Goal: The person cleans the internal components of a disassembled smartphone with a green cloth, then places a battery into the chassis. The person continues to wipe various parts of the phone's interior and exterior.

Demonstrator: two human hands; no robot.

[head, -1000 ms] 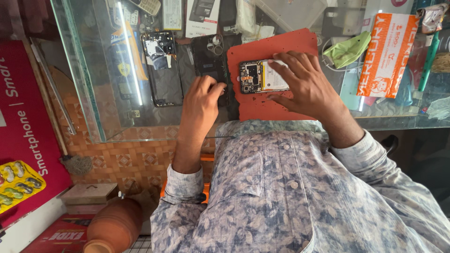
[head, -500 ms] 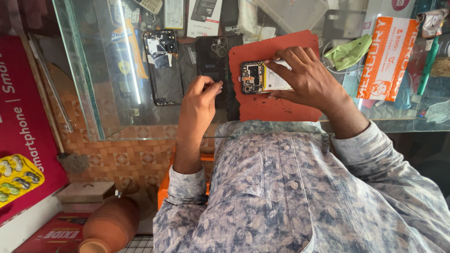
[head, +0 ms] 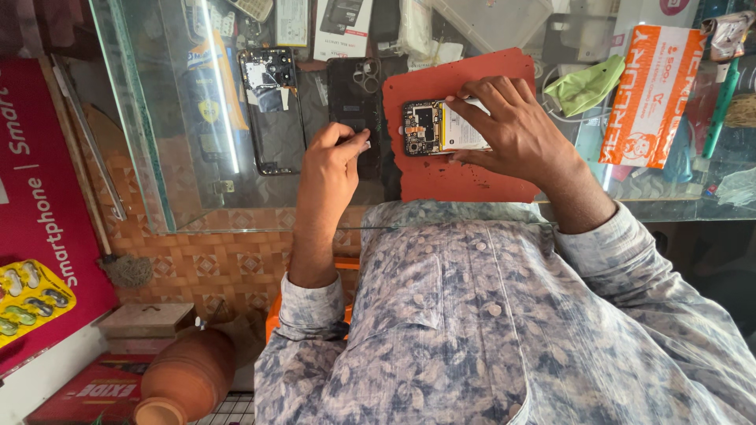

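Note:
An opened phone, its circuit board and pale battery showing, lies on a red work mat on the glass counter. My right hand grips it from the right, fingers over the battery. My left hand is closed in a pinch just left of the mat, above a black phone back panel. A small pale tip sticks out between thumb and forefinger; I cannot tell what it is. Another opened phone frame lies further left on the glass.
The glass counter has its edge near my chest. An orange packet, a green cloth, a clear plastic box and small boxes crowd the far side. Below left are a clay pot and a red poster.
Both hands stay in nearly the same places. My left hand's pinch has edged slightly towards the mat; my right hand keeps its hold on the opened phone.

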